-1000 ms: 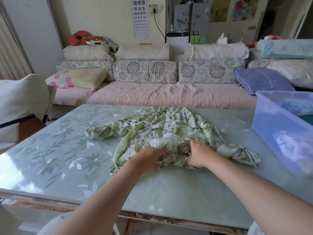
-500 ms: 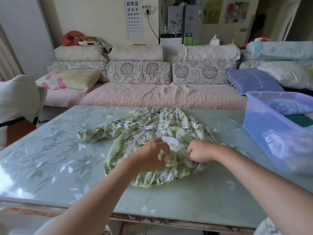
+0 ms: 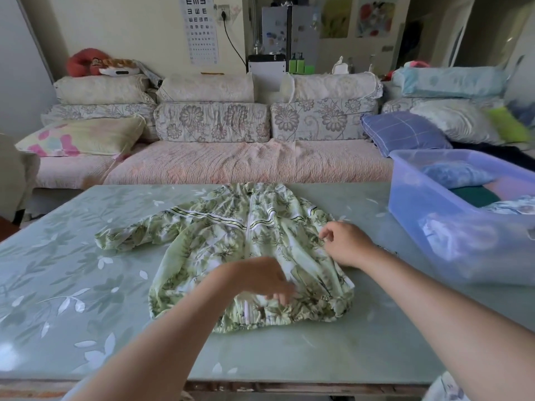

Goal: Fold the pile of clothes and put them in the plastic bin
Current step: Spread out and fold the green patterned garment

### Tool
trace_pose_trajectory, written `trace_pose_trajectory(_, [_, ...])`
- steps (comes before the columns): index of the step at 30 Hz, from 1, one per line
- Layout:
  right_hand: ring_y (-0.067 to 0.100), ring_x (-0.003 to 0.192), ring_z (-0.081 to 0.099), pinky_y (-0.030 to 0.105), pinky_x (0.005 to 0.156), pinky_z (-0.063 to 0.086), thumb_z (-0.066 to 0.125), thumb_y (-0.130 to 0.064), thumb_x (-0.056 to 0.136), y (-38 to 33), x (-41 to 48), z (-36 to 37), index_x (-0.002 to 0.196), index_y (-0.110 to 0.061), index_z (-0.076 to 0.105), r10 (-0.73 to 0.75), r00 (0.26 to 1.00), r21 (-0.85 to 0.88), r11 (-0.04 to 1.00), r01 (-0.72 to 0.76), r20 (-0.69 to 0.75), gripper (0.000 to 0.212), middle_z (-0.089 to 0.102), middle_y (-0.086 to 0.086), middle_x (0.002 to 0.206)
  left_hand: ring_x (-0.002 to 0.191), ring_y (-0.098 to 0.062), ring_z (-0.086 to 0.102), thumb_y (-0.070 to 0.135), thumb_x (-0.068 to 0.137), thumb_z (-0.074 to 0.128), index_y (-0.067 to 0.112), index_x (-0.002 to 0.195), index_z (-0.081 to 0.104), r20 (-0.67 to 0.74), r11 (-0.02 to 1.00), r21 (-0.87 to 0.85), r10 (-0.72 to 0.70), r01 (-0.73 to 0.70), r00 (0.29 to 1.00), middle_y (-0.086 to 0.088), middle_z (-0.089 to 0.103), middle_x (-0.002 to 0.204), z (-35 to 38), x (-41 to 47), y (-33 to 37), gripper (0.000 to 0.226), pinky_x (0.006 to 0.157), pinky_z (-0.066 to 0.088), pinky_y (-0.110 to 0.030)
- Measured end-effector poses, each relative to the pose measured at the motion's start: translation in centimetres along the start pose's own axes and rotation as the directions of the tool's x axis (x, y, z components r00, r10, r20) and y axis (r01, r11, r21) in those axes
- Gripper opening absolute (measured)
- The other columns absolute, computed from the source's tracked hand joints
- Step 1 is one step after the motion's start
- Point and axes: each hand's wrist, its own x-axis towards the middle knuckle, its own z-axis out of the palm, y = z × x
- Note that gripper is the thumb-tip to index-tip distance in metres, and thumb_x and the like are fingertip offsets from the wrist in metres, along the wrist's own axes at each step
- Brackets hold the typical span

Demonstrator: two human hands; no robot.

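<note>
The green jacket [image 3: 220, 244] lay flat on the table [image 3: 72, 256], zip pointing away, with the left hand [image 3: 260, 280], fingers loose and empty, over its hem and the right hand [image 3: 346, 246] at its right edge, grip unclear, nearer the plastic bin [image 3: 451, 241]

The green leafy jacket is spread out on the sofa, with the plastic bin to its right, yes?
Not quite. The head view shows the green leafy jacket spread out on the table, not there; the plastic bin is to its right.
</note>
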Motion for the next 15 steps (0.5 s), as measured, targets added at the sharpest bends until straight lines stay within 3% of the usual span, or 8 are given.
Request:
trace_pose_trajectory(2, [0.028, 0.127, 0.046, 0.038, 0.101, 0.043, 0.055, -0.017, 0.088, 1.3, 0.7, 0.4, 0.126, -0.029, 0.054, 0.047, 0.998, -0.085, 0.995, -0.043, 0.050, 0.040, 0.043, 0.005, 0.139, 0.060, -0.007, 0.056, 0.039, 0.100, 0.049, 0.021, 0.096, 0.070, -0.223, 0.998, -0.032, 0.051, -0.060, 0.974, 0.002, 0.069, 0.088, -0.3, 1.6, 0.9, 0.028, 0.057, 0.052, -0.024])
trace_pose_trajectory(4, [0.034, 0.140, 0.031, 0.046, 0.110, 0.036, 0.056, -0.022, 0.089, 2.6, 1.2, 0.9, 0.149, -0.035, 0.031, 0.110, 0.981, -0.213, 0.974, -0.074, 0.162, 0.066, 0.022, 0.010, 0.156, 0.078, -0.015, 0.064, 0.037, 0.098, 0.053, 0.016, 0.102, 0.065, -0.383, 0.993, -0.006, 0.105, -0.117, 0.918, -0.002, 0.066, 0.097, -0.7, 3.2, 1.8, 0.025, 0.075, 0.059, -0.038])
trace_pose_trajectory(6, [0.036, 0.143, 0.031, 0.046, 0.111, 0.037, 0.054, -0.016, 0.092, 3.6, 1.7, 1.5, 0.156, -0.039, 0.016, 0.099, 0.964, -0.266, 0.963, -0.031, 0.245, 0.079, 0.018, 0.013, 0.161, 0.103, -0.016, 0.057, 0.057, 0.088, 0.060, 0.027, 0.118, 0.058, -0.313, 0.987, 0.044, 0.163, -0.157, 0.936, 0.002, 0.056, 0.120, -0.5, 4.6, 2.8, 0.043, 0.091, 0.054, -0.042])
trace_pose_trajectory(8, [0.034, 0.132, 0.047, 0.038, 0.101, 0.045, 0.057, -0.012, 0.091, 4.4, 2.1, 1.6, 0.150, -0.037, 0.035, -0.015, 0.966, -0.290, 0.953, 0.092, 0.258, 0.068, 0.039, 0.011, 0.151, 0.123, -0.016, 0.037, 0.074, 0.070, 0.066, 0.047, 0.132, 0.043, -0.109, 0.988, 0.103, 0.125, -0.114, 0.986, 0.008, 0.036, 0.137, 0.2, 5.7, 4.1, 0.071, 0.102, 0.043, -0.049])
trace_pose_trajectory(10, [0.031, 0.117, 0.059, 0.035, 0.088, 0.051, 0.059, -0.006, 0.087, 4.7, 2.6, 1.1, 0.132, -0.028, 0.060, -0.083, 0.967, -0.461, 0.867, 0.190, 0.243, 0.049, 0.054, 0.005, 0.132, 0.129, -0.017, 0.025, 0.073, 0.066, 0.071, 0.053, 0.135, 0.038, -0.016, 0.977, 0.183, 0.116, -0.111, 0.993, 0.009, 0.030, 0.138, 1.2, 6.6, 4.9, 0.079, 0.103, 0.037, -0.053])
trace_pose_trajectory(12, [0.030, 0.114, 0.062, 0.034, 0.081, 0.052, 0.060, -0.001, 0.087, 4.7, 3.1, 0.0, 0.123, -0.015, 0.067, -0.032, 0.985, -0.683, 0.717, 0.140, 0.168, 0.039, 0.058, 0.003, 0.124, 0.127, -0.017, 0.033, 0.061, 0.074, 0.072, 0.051, 0.124, 0.053, -0.040, 0.975, 0.157, 0.166, -0.158, 0.985, 0.006, 0.039, 0.131, 1.4, 7.8, 5.2, 0.055, 0.103, 0.040, -0.045])
trace_pose_trajectory(15, [0.026, 0.123, 0.055, 0.036, 0.093, 0.050, 0.051, -0.007, 0.093, 6.3, 3.6, -1.3, 0.129, -0.015, 0.063, 0.182, 0.983, -0.820, 0.566, -0.086, 0.023, 0.038, 0.060, 0.002, 0.132, 0.109, -0.009, 0.056, 0.053, 0.079, 0.069, 0.050, 0.095, 0.068, -0.045, 0.975, -0.069, 0.208, -0.210, 0.977, 0.018, 0.060, 0.111, 1.0, 9.1, 5.1, 0.016, 0.096, 0.047, -0.034])
